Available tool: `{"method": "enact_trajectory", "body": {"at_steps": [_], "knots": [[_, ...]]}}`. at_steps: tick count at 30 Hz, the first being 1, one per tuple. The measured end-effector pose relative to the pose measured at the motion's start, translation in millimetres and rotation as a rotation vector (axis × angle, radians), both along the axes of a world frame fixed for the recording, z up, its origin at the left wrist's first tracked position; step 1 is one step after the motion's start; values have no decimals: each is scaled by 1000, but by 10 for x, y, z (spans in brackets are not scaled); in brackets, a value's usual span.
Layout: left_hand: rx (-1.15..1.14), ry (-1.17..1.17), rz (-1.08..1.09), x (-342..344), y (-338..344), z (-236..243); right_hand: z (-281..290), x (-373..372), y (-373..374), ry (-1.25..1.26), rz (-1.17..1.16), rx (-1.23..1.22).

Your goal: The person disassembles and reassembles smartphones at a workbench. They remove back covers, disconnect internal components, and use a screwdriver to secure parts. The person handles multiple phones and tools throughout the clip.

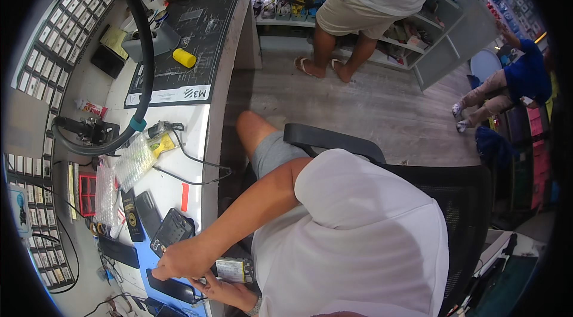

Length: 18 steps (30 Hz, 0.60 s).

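Note:
My right hand [181, 259] reaches down to the bench with bent fingers closed over a dark phone [170, 287]; what they pinch is hidden. Beside it, my left hand [222, 291], a band on its wrist, has its fingers drawn together at the phone's near end. Whatever lies in that grip is too small to make out. Close behind both hands is an opened phone's silvery inner part or battery [233, 270], partly covered by the left hand. A dark phone housing [173, 230] rests just beyond my right hand, on the edge of a blue mat [142, 251].
More dark phones [148, 211] and bubble wrap [134, 162] lie along the white bench. A black hose arm [146, 48] arches over it. Further up are a patterned work mat [197, 36] and a yellow cylinder [184, 57]. One person stands behind; another sits at right.

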<state>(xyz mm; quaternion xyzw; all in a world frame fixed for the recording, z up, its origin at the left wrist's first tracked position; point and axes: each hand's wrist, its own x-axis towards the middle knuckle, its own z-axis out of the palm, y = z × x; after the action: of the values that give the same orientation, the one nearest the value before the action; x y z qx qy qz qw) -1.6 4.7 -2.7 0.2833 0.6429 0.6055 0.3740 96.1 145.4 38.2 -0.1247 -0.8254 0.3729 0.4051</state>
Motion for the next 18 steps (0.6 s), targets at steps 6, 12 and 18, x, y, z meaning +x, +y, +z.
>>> {"method": "enact_trajectory", "body": {"at_steps": [6,12,18], "knots": [[55,-59,-17,169,-25,189,-60,-27,-11,30,-136,307],[147,-243,-21,100,-3,54,83,153,-12,59,-166,262],[138,-339,-18,24,-97,-49,-4,38,-151,74,-37,131]]}}
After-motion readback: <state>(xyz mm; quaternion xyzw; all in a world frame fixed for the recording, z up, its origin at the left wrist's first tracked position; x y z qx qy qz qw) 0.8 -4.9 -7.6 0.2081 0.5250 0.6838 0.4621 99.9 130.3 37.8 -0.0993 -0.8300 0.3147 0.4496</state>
